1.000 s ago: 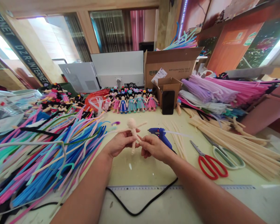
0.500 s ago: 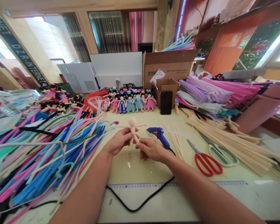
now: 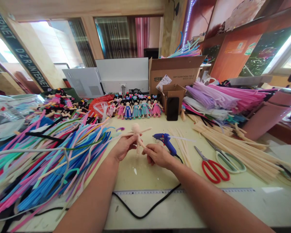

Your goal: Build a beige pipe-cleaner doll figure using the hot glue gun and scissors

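Observation:
A cream doll body (image 3: 135, 128), wound from pipe cleaners, is held upright above the table with its round head at the top and its arms spread. My left hand (image 3: 123, 146) pinches its torso from the left side. With thumb and fingers, my right hand (image 3: 157, 154) grips the end of one of its legs, which slants out to the right. The other leg hangs straight down between my hands. Just behind my right hand lies a blue glue gun (image 3: 165, 141) with a clear glue stick in its back.
Colourful pipe cleaners (image 3: 60, 155) pile up at left. Red scissors (image 3: 213, 168), green-handled scissors (image 3: 230, 160) and cream pipe cleaners (image 3: 237, 149) lie at right. Finished dolls (image 3: 135, 108) and a phone (image 3: 172, 109) stand behind. A ruler (image 3: 147, 192) and black cord (image 3: 135, 216) lie in front.
The doll body has turned slightly and its head has shifted a little left. Its right-hand leg is pulled further outward. Both hands keep their grip. The camera view has tilted slightly.

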Motion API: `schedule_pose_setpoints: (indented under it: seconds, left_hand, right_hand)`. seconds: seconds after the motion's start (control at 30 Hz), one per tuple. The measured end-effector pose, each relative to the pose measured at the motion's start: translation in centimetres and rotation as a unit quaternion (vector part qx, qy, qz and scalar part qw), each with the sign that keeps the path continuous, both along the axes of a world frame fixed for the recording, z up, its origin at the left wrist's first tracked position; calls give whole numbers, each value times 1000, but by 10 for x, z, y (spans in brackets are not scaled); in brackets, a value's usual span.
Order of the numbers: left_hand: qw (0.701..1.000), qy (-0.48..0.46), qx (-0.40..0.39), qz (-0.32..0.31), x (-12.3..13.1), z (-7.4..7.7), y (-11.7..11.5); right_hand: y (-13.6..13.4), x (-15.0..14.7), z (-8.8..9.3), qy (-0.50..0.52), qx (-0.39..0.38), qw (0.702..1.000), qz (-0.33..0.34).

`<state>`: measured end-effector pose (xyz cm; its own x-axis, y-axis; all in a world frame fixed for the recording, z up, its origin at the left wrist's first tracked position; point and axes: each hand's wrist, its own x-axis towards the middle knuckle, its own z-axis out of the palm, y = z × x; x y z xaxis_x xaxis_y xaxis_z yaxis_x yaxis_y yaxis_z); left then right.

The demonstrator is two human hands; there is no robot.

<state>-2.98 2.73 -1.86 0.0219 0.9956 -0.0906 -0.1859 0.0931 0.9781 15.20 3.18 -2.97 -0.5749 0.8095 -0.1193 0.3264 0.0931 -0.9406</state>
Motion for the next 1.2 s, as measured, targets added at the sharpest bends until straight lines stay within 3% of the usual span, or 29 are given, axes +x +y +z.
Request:
schedule_pose_setpoints:
  seconds: [0.23,0.53,0.73,0.93,1.03,1.13,1.2]
  left_hand:
    - [996,-86,-20,9,0,2,0]
    - [999,-26,-27,22,3,6,0]
    - [996,-28,-11,82,-5,6,3]
    - [997,-13,-12,73,-9,3,7]
    - [998,13,-17,58,-9,3,8]
    - [996,56,-7,64,-8,2,8]
    - [994,85,-4,75,-6,1,8]
  right_hand:
    - [-4,-3,5,1,-24,999,22]
    - [-4,3,10,-81,45,995,37]
    - [-6,12,25,-226,148,958,98]
    - [-9,27,42,-297,209,918,159]
    - [-11,52,45,-343,217,909,99]
    - [-5,77,39,-383,207,899,-56]
    - [3,84,32,-388,209,889,-124]
